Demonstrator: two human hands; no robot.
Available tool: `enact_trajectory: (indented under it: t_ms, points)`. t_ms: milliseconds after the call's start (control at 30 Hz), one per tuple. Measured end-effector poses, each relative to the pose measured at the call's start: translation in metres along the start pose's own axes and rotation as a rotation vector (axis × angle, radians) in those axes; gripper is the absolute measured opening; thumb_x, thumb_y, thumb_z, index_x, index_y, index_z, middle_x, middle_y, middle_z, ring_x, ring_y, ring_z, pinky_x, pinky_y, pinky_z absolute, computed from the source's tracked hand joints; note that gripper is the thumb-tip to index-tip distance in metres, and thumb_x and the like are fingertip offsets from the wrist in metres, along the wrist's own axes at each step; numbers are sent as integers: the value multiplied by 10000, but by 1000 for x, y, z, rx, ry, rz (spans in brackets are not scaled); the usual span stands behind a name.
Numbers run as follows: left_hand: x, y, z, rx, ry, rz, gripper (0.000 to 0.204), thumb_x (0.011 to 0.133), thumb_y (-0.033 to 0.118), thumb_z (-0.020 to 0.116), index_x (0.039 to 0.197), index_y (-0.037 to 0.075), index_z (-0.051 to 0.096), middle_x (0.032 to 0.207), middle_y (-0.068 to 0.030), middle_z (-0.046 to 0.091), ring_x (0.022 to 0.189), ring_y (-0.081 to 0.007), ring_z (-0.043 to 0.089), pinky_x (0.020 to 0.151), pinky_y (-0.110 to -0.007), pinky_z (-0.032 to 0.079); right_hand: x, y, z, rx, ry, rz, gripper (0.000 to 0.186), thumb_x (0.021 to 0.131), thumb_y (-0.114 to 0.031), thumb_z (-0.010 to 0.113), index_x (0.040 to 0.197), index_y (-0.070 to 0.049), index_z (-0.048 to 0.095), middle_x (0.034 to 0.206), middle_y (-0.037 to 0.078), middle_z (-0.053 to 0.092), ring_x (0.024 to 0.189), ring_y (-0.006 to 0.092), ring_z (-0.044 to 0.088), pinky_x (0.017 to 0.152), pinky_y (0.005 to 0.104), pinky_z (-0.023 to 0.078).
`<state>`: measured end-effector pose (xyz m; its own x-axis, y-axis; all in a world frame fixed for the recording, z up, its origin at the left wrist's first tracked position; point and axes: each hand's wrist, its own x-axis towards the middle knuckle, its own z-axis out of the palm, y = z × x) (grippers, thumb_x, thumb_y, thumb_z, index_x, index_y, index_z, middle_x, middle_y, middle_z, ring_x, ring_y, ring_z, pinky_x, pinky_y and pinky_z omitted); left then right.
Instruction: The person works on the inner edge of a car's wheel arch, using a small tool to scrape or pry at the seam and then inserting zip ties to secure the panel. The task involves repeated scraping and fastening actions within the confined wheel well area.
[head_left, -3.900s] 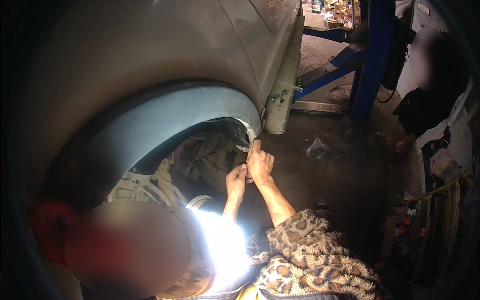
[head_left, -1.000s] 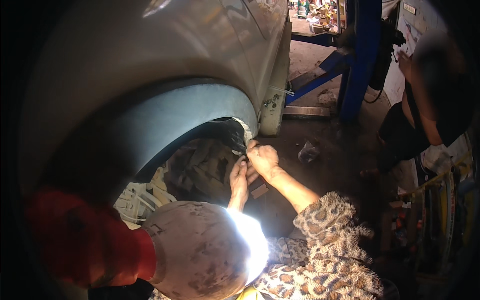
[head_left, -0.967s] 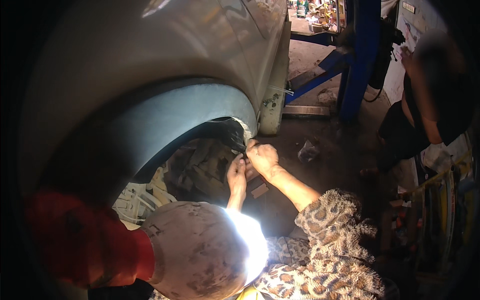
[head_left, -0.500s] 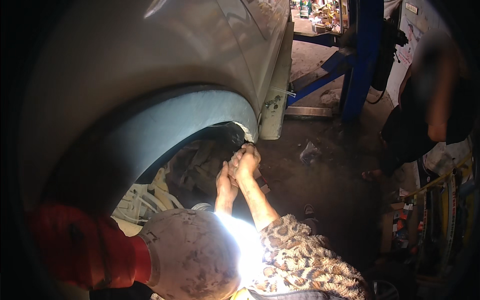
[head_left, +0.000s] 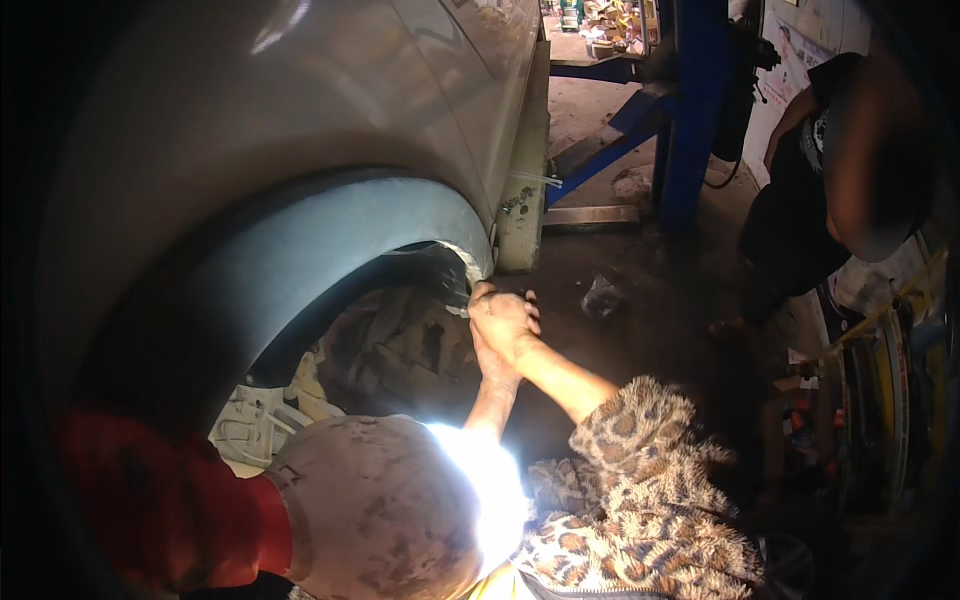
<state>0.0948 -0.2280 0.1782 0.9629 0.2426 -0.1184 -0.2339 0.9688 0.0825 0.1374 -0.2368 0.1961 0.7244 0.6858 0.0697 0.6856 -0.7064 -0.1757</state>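
A pale grey car body (head_left: 300, 130) fills the upper left, with its open wheel arch (head_left: 400, 340) below. My right hand (head_left: 505, 320) is at the arch's rear corner, fingers curled on the edge of the black arch liner (head_left: 440, 275), beside a small pale piece (head_left: 455, 309). My left hand (head_left: 487, 362) sits just under it, mostly hidden by the right hand, so its grip is unclear. My right arm wears a leopard-print sleeve (head_left: 630, 480). Dirty parts inside the arch (head_left: 390, 350) are dimly lit.
A stained cap with a glaring lamp (head_left: 480, 490) and a red sleeve (head_left: 170, 500) fill the lower left. Another person in dark clothes (head_left: 800, 210) bends at the right. A blue lift post (head_left: 690, 110) stands behind. There is scrap on the dark floor (head_left: 603, 297) and cluttered items at the right edge (head_left: 880, 370).
My hands have drawn close together, one over the other, at the arch's rear corner. The person at the right has bent further forward.
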Motion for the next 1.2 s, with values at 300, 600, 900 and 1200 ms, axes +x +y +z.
enact_trajectory:
  t_ms: [300, 600, 900, 1200]
  points:
    - [-9, 23, 15, 663, 452, 116, 574, 918, 536, 562, 1211, 43, 542, 1034, -173, 618, 847, -278, 617, 723, -390, 537, 4, -19, 38, 907, 366, 261, 186, 951, -149, 478, 872, 14, 518, 753, 294, 635, 677, 419, 663, 590, 460, 517]
    - [-1, 68, -20, 1682, 617, 517, 456, 908, 454, 604, 1141, 64, 567, 1083, -192, 579, 901, -275, 585, 715, -366, 522, 24, -56, 66, 1813, 632, 341, 206, 959, -149, 476, 829, 0, 532, 660, 64, 544, 532, 140, 529, 488, 310, 428]
    - [-9, 13, 11, 106, -1, 58, 309, 940, 434, 470, 1191, 256, 500, 986, -235, 556, 791, -343, 556, 603, -379, 501, -1, -8, 18, 115, 182, -28, 204, 728, -148, 580, 865, -1, 617, 716, 220, 682, 635, 315, 698, 543, 439, 525]
    - [-4, 4, 4, 474, 339, 182, 439, 945, 446, 520, 1211, 97, 534, 1076, -220, 590, 912, -295, 584, 748, -348, 492, 9, 12, 16, 301, 114, -97, 236, 783, -159, 562, 939, 16, 593, 755, 331, 651, 628, 438, 680, 556, 515, 535]
